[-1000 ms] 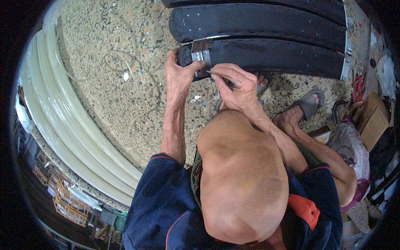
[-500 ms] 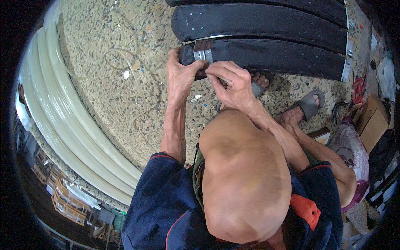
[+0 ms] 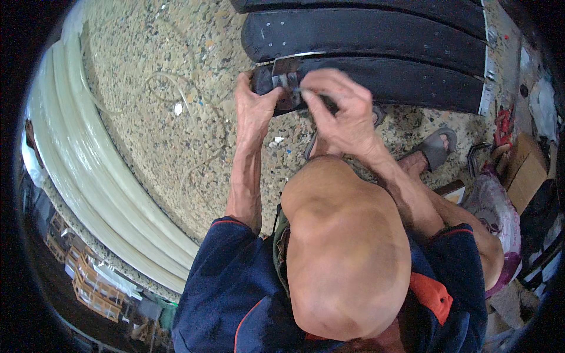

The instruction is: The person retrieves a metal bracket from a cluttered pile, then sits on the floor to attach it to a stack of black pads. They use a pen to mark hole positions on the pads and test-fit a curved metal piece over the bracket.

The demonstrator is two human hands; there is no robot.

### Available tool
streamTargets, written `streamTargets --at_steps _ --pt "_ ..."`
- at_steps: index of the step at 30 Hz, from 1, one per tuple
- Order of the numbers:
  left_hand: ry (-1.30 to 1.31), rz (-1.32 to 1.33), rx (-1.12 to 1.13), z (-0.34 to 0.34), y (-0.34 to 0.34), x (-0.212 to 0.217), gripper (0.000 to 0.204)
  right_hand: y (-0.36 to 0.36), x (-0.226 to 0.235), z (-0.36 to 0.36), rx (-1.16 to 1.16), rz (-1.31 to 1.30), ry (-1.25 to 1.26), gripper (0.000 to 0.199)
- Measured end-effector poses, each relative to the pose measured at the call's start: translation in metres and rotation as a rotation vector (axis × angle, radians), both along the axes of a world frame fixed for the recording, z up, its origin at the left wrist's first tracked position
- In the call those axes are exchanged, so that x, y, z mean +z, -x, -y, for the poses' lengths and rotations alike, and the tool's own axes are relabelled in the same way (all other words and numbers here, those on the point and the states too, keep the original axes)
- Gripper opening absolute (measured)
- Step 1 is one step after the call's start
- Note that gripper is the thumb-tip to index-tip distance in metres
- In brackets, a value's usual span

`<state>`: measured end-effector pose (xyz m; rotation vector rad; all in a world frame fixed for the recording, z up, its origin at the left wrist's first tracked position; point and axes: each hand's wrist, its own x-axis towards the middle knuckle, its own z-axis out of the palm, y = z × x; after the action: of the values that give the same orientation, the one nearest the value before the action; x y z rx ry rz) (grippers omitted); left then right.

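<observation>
Several long black padded slats with rounded ends lie side by side, and the nearest slat (image 3: 388, 79) has a shiny metal bracket (image 3: 285, 72) wrapped over it close to its left end. My left hand (image 3: 254, 105) grips that rounded end, its thumb on the near side beside the bracket. Just right of the bracket is my right hand (image 3: 347, 112), slightly blurred, with thumb and forefinger pinched together at the bracket's edge. Whatever small thing those fingertips may hold is too small to make out.
My bare bent knee (image 3: 347, 235) rises below my hands. Long pale plastic-wrapped strips (image 3: 112, 182) curve along the left of the speckled floor (image 3: 206, 41). At the right stand a cardboard box (image 3: 527, 170) and a purple-white sack (image 3: 497, 206). A sandalled foot (image 3: 438, 147) rests nearby.
My right hand has moved up and a little to the right, closer to the bracket, with its fingers pinched. My left hand keeps its grip on the slat's end.
</observation>
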<state>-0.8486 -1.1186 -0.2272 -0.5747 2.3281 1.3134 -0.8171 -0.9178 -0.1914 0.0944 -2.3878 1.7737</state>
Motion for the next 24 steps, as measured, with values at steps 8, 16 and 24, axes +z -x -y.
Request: streamTargets --at_steps 8,16,24 --pt "-0.335 -0.030 0.029 0.018 -0.002 -0.035 0.058 0.069 0.007 -0.036 0.197 -0.241 -0.397 0.018" --pt "-0.037 -0.016 -0.195 0.064 0.017 -0.083 0.050 0.089 0.013 -0.051 0.603 -0.222 -0.484 0.023" --pt "0.000 -0.008 -0.177 0.092 0.026 -0.090 0.052 0.074 0.128 -0.304 0.422 0.004 -0.979 0.028"
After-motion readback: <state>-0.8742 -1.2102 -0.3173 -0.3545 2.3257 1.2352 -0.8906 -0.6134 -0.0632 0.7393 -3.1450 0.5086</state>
